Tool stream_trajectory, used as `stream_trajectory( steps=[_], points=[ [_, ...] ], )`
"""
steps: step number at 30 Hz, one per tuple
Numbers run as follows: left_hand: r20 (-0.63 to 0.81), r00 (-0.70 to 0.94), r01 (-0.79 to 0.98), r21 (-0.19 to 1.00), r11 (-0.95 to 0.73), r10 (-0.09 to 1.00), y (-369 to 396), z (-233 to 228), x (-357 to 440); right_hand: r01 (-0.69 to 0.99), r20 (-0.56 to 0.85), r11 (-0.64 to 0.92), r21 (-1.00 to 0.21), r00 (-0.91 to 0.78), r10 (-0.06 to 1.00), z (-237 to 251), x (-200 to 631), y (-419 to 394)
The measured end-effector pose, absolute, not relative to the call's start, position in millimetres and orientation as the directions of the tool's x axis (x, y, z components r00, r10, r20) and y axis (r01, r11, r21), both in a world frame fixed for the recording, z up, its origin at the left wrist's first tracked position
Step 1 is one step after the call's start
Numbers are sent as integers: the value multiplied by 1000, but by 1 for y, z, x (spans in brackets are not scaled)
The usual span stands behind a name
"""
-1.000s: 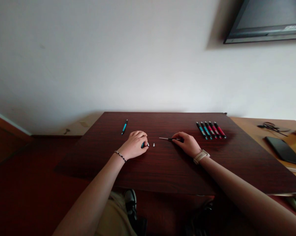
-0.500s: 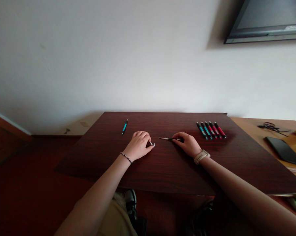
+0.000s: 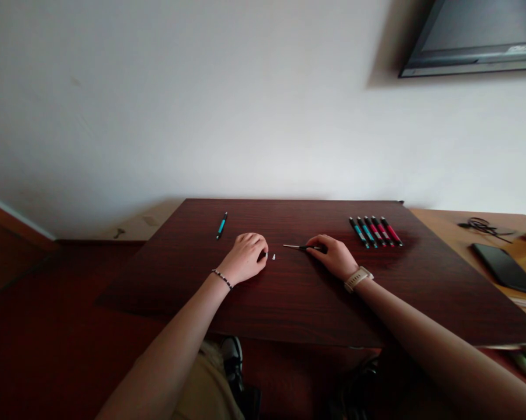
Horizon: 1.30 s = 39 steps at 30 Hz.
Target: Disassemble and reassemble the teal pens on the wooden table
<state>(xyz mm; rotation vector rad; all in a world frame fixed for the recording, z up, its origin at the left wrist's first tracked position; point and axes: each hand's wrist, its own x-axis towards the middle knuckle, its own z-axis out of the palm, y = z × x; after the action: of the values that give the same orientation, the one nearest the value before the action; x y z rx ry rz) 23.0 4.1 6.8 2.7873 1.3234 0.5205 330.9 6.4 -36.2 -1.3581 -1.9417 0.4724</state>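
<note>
My left hand (image 3: 246, 256) rests palm down on the dark table, fingers curled toward the thumb; a bit of white shows at its fingertips, too small to name. Just right of those fingertips lies a tiny white piece (image 3: 274, 256), apart from the hand. My right hand (image 3: 330, 254) pinches a slim black rod with a thin silvery tip (image 3: 293, 247), lying low over the tabletop and pointing left toward the white piece. Beyond my left hand lies a blue-and-black pen (image 3: 221, 226). Several blue and red pens (image 3: 375, 231) lie side by side beyond my right hand.
The dark wooden table (image 3: 289, 315) meets the wall at its far edge. On a lighter table (image 3: 442, 224) to the right are a black phone (image 3: 505, 267) and a coiled black cable (image 3: 484, 226). A screen (image 3: 477, 41) hangs above right.
My left hand has drawn slightly left, off the tiny white piece, which now lies separate on the table. My right hand and its rod have stayed put.
</note>
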Motion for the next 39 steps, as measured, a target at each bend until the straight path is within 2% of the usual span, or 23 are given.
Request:
stream_trajectory(
  steps=[6,12,18,30,39],
  points=[
    [271,591,749,166,-642,760,6,9,15,661,347,385,-644,-197,917,-38,333,7],
    [192,633,703,263,-661,750,14,19,-4,658,348,388,-645,-200,916,-39,335,6],
    [140,641,695,311,-649,754,18,15,-14,657,342,381,-651,-195,920,-39,337,6],
    [211,650,655,333,-679,730,18,16,-13,650,351,391,-651,-199,915,-39,335,6],
    [334,603,693,231,-683,724,21,16,18,593,396,431,-680,-198,897,-35,330,4]
  ],
)
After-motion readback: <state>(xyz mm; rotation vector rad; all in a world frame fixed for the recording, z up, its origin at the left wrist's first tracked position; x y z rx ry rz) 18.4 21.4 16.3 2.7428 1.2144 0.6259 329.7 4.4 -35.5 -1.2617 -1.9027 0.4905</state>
